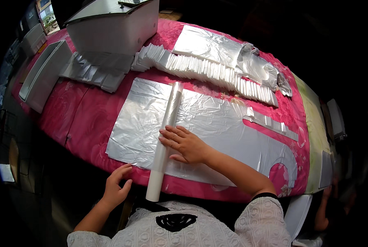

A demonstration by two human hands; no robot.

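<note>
A stack of clear plastic bags [217,123] lies flat on the pink cloth of the table [85,123]. A long white roll [165,136] lies across the bags, from the far middle to past the near edge. My right hand [184,142] rests flat on the bags with its fingertips against the roll's right side. My left hand [117,185] sits at the table's near edge, fingers curled on the bags' near left corner, just left of the roll's lower end.
A long row of folded white pieces [208,72] runs across the far side, with a second pile of plastic bags [217,45] behind it. A white box [114,24] and a white tray [44,74] stand at the far left. Another person's hand [322,206] shows at the right.
</note>
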